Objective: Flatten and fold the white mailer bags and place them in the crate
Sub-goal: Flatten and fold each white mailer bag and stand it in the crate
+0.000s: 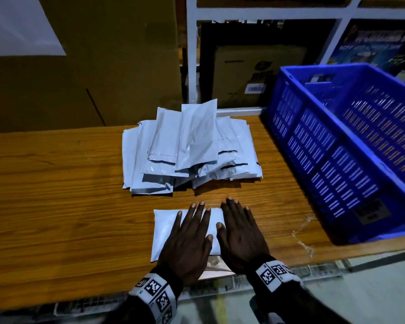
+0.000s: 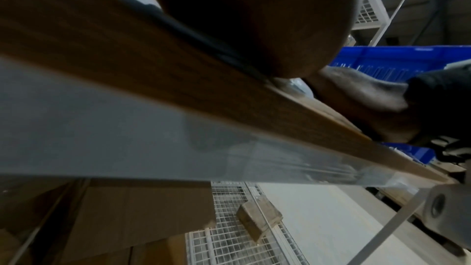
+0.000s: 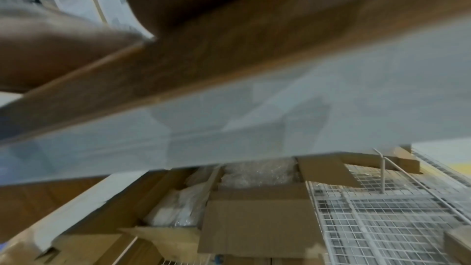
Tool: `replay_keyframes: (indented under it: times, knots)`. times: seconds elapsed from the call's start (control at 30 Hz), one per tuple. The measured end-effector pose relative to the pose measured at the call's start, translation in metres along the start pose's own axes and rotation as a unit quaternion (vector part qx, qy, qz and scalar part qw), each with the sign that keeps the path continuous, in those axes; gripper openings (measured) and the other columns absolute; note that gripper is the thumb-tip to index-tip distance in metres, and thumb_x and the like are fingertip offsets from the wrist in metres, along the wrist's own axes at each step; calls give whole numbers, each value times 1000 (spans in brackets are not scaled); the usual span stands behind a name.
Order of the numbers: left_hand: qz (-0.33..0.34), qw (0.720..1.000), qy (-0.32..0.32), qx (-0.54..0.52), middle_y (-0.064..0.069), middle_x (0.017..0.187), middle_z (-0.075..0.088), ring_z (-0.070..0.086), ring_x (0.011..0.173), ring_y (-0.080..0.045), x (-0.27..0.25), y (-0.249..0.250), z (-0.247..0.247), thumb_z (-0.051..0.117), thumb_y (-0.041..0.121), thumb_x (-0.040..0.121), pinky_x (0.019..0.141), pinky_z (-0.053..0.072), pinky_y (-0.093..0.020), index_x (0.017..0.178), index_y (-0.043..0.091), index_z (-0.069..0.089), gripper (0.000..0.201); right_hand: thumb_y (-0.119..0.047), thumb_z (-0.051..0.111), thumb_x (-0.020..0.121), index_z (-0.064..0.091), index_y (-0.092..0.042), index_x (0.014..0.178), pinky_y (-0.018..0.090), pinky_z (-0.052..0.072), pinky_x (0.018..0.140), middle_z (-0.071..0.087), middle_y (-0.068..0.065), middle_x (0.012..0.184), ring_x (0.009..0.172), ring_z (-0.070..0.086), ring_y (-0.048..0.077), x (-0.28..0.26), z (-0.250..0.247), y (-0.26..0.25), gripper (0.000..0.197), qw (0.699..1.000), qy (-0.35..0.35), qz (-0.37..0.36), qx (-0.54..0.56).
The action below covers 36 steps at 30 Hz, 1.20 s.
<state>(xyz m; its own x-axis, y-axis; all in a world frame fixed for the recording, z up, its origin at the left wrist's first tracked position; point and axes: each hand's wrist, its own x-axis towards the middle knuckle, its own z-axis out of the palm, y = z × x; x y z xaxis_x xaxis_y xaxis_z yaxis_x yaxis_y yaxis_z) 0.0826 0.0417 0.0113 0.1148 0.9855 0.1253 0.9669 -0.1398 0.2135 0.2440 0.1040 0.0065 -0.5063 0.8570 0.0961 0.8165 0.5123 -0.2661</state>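
A white mailer bag (image 1: pixel 165 228) lies flat near the front edge of the wooden table (image 1: pixel 56 206). My left hand (image 1: pixel 191 232) presses on it with straight, spread fingers. My right hand (image 1: pixel 240 228) lies flat beside it, covering the bag's right end and partly resting on the table. Behind them sits a loose pile of white mailer bags (image 1: pixel 189 148). A blue slatted crate (image 1: pixel 351 146) stands at the right. In the wrist views the heels of both hands rest on the table edge; the crate (image 2: pixel 397 57) shows beyond my left hand (image 2: pixel 254 17).
A large cardboard box (image 1: pixel 80 66) stands behind the table at left, and a white metal shelf frame (image 1: pixel 192 54) with boxes at the back. Crumpled clear plastic (image 1: pixel 304 232) lies by the crate's front. Cardboard boxes (image 3: pixel 254 219) and a wire grid sit under the table.
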Motion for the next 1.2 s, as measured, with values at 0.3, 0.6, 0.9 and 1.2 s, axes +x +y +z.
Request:
replay_keyframes:
  times: [0.3, 0.6, 0.9, 1.2]
  knots:
    - [2, 999, -33, 7, -4, 162, 7, -3, 149, -14, 2, -3, -1, 17, 41, 100, 117, 6, -42, 154, 14, 19, 60, -47, -3, 98, 22, -6, 153, 40, 0, 119, 10, 11, 161, 150, 5, 22, 2, -3, 0, 73, 1000, -9, -15, -17]
    - [-24, 999, -40, -2, -9, 156, 29, 23, 144, -19, -8, -24, -16, 6, 41, 102, 110, 18, -41, 148, 8, 31, 62, -34, 17, 100, 34, 3, 147, 40, 13, 117, 22, 19, 157, 147, 20, 29, 8, -5, -30, 61, 996, 5, -82, -18]
    - [-36, 998, -50, -17, -3, 161, 14, 5, 147, -14, -9, -26, -9, 6, 44, 101, 114, 12, -41, 153, 13, 20, 62, -36, 13, 101, 38, 0, 145, 44, 23, 115, 29, 16, 155, 145, 25, 27, 4, 4, -27, 63, 996, 5, -89, -15]
    - [-32, 995, -79, -53, 9, 157, -19, -21, 144, -5, -8, -29, -15, -22, 61, 84, 117, -12, -33, 153, 21, -8, 80, -35, 28, 96, 42, 4, 142, 46, 18, 113, 33, 21, 152, 142, 31, 32, 7, -4, -30, 62, 993, -6, -105, -54]
